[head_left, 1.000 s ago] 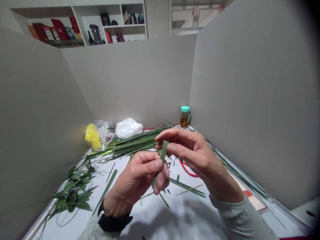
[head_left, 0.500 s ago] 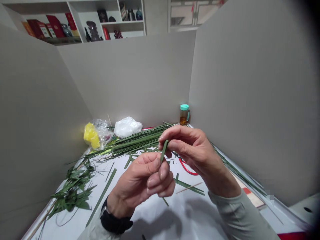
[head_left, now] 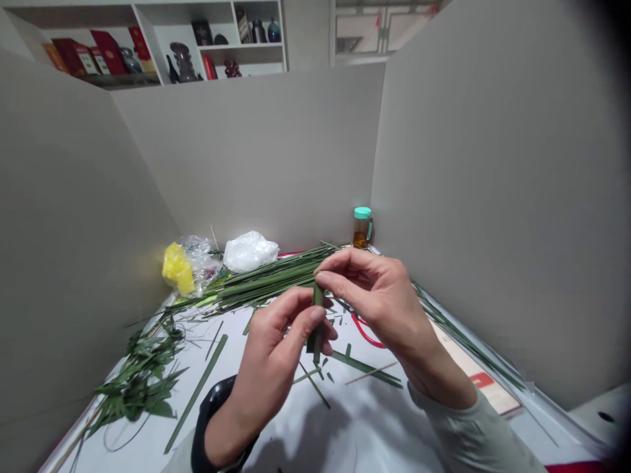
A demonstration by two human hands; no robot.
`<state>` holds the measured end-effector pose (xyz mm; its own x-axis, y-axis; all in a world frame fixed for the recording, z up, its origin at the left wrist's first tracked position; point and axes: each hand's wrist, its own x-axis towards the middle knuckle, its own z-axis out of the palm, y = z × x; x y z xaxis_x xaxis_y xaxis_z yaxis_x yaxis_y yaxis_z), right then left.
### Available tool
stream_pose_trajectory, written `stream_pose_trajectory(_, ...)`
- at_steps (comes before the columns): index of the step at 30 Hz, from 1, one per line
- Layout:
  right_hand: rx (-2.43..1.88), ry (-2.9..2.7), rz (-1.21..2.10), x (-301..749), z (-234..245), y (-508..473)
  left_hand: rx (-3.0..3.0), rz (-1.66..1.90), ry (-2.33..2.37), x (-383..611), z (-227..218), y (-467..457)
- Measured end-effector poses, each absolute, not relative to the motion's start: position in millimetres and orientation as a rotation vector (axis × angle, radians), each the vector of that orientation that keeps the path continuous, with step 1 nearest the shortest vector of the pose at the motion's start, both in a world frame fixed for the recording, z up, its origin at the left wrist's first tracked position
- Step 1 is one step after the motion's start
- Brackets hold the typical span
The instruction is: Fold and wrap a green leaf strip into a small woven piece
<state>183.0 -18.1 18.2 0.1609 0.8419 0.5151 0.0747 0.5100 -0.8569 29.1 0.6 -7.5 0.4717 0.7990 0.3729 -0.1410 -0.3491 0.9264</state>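
Note:
Both my hands hold one short green leaf strip point(head_left: 315, 328) upright above the white table point(head_left: 345, 427). My left hand point(head_left: 276, 355) pinches its lower part between thumb and fingers. My right hand point(head_left: 379, 295) pinches its top end with thumb and forefinger. A long bundle of green leaf blades point(head_left: 266, 279) lies on the table just behind my hands.
Cut leaf bits and a thin wooden stick point(head_left: 369, 373) lie under my hands. A heap of leafy trimmings point(head_left: 138, 378) sits at left. Yellow and white plastic bags point(head_left: 217, 259), a teal-lidded jar point(head_left: 362, 226) and red-handled scissors point(head_left: 367, 335) stand farther back. Grey partition walls enclose the table.
My left hand has turned and slid lower along the strip. The strip now stands more upright, and my right fingers have closed down on its top.

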Motion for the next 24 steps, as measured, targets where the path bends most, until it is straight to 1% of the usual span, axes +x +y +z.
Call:
stream_pose_trajectory(2,-0.938,-1.328,0.587,182,18,-19,1.739,1.134,0.643,30,-7,-2)
stream_pose_trajectory(4,-0.935,-1.337,0.583,182,18,-20,1.780,1.157,0.662,30,-7,-3)
stream_pose_trajectory(9,-0.845,-1.341,0.810,186,22,-20,1.723,1.110,0.654,29,-6,-3)
stream_pose_trajectory(12,-0.833,-1.326,0.852,187,23,-19,1.684,1.083,0.639,29,-5,-1)
stream_pose_trajectory(20,-0.933,-1.293,0.616,179,18,-22,1.725,1.179,0.679,29,-9,-2)
stream_pose_trajectory(24,-0.925,-1.285,0.582,175,17,-23,1.681,1.209,0.680,29,-13,-2)
